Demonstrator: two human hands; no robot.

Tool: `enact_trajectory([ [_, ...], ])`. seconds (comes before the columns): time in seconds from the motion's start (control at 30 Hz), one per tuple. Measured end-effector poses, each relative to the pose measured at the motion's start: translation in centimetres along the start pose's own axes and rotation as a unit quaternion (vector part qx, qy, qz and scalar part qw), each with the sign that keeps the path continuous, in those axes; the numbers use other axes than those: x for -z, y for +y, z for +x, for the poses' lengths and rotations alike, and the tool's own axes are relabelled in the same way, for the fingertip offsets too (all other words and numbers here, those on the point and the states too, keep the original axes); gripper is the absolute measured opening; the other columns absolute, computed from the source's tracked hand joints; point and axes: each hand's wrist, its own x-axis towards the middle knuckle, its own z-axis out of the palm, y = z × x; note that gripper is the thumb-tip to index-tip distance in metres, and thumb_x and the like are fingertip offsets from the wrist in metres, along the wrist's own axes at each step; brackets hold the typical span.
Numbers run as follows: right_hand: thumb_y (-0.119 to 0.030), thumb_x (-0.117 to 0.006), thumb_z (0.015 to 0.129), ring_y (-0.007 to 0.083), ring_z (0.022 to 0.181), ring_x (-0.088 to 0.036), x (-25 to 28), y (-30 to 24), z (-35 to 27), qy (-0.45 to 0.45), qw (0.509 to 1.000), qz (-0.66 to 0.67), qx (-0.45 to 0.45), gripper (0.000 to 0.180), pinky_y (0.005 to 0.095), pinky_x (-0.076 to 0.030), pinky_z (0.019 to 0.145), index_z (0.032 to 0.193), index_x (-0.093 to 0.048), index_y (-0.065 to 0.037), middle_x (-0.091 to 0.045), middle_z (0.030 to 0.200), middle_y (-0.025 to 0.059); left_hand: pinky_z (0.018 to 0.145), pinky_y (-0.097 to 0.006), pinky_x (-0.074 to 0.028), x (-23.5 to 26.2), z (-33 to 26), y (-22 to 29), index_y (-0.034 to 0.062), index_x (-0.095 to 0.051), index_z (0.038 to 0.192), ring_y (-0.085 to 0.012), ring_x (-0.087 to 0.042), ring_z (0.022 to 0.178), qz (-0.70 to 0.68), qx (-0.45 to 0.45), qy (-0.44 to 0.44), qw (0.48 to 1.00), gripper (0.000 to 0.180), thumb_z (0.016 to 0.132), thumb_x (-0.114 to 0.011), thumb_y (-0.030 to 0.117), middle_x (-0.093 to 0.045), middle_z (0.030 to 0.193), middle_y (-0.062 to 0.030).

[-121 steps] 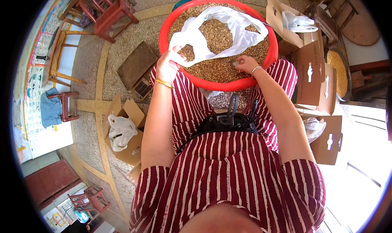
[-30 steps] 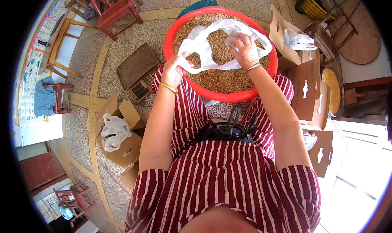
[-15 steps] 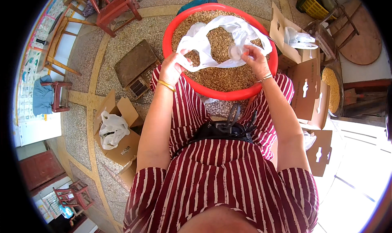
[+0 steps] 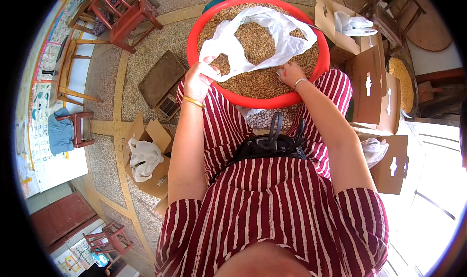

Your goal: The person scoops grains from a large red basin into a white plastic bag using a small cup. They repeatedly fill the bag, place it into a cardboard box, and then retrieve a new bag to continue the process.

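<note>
Left hand gripped the white plastic bag by its edge — right hand rested loosely curled on the grain in the red basin, holding nothing visible.

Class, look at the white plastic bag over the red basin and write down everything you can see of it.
The thin white plastic carrier bag looks soft, crinkled and partly see-through. It lies spread open across the brown grain that fills the round red plastic basin, its handle loops showing as gaps. The left hand grips its near left edge and lifts it slightly; the right hand rests at its near right edge, against the grain.
</note>
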Motion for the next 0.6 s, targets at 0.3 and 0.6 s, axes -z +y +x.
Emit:
enact_trajectory([
  [0.3, -0.022, -0.059, 0.073, 0.0334, 0.092, -0.054, 0.9, -1.6, -1.7, -0.045, 0.997, -0.014, 0.060, 0.035, 0.0388, -0.044, 0.083, 0.107, -0.058, -0.015, -0.055, 0.098, 0.0184, 0.067, -0.032, -0.050, 0.6, -0.3, 0.0, -0.0063, -0.054, 0.107, -0.0223, -0.061, 0.076, 0.007, -0.013, 0.000, 1.000, 0.040, 0.083, -0.053, 0.026, -0.055, 0.112, -0.0182],
  [0.6, -0.019, -0.058, 0.073, 0.0323, 0.091, -0.056, 0.5, -0.2, -1.4, 0.004, 0.991, 0.137, 0.007, 0.043, 0.0373, -0.044, 0.084, 0.114, -0.054, -0.008, -0.057, 0.096, 0.0173, 0.067, -0.032, -0.050, 0.5, -0.3, 0.1, -0.0072, -0.055, 0.106, -0.0224, -0.061, 0.075, 0.004, -0.010, 0.004, 1.000, 0.040, 0.083, -0.054, 0.026, -0.057, 0.110, -0.0173],
])
